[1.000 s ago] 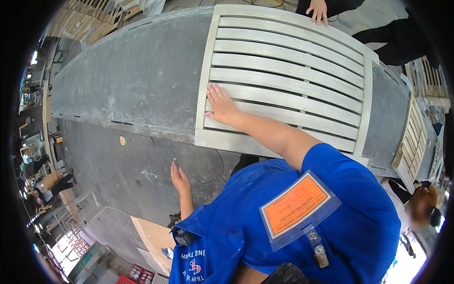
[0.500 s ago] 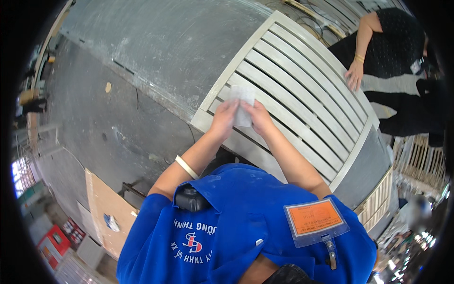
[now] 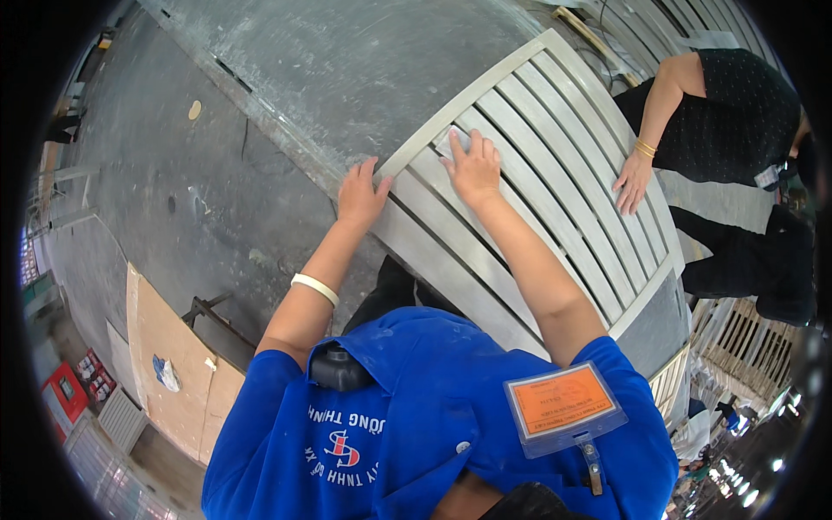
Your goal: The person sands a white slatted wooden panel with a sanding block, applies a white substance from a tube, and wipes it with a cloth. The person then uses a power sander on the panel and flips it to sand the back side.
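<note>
A pale slatted wooden panel (image 3: 526, 97) in a frame lies slantwise on the grey table. My right hand (image 3: 476, 173) is on its slats near the left end, holding a pale folded sheet (image 3: 450, 141) against the wood. Much of the sheet is hidden under the fingers, so its kind is unclear. My left hand (image 3: 360, 194) rests at the panel's near left corner, fingers apart, thumb by the frame's edge, with nothing in it.
Across the panel, a co-worker in black lays a hand (image 3: 634, 184) on its far right edge. The grey tabletop (image 3: 347, 78) stretches away at the upper left. A brown board (image 3: 165, 347) stands lower left, slatted wooden pieces (image 3: 750, 342) at the right.
Both hands held the sheet between them over the panel. Now the left hand has let go and moved left to the corner, while the right has taken the sheet down onto the slats.
</note>
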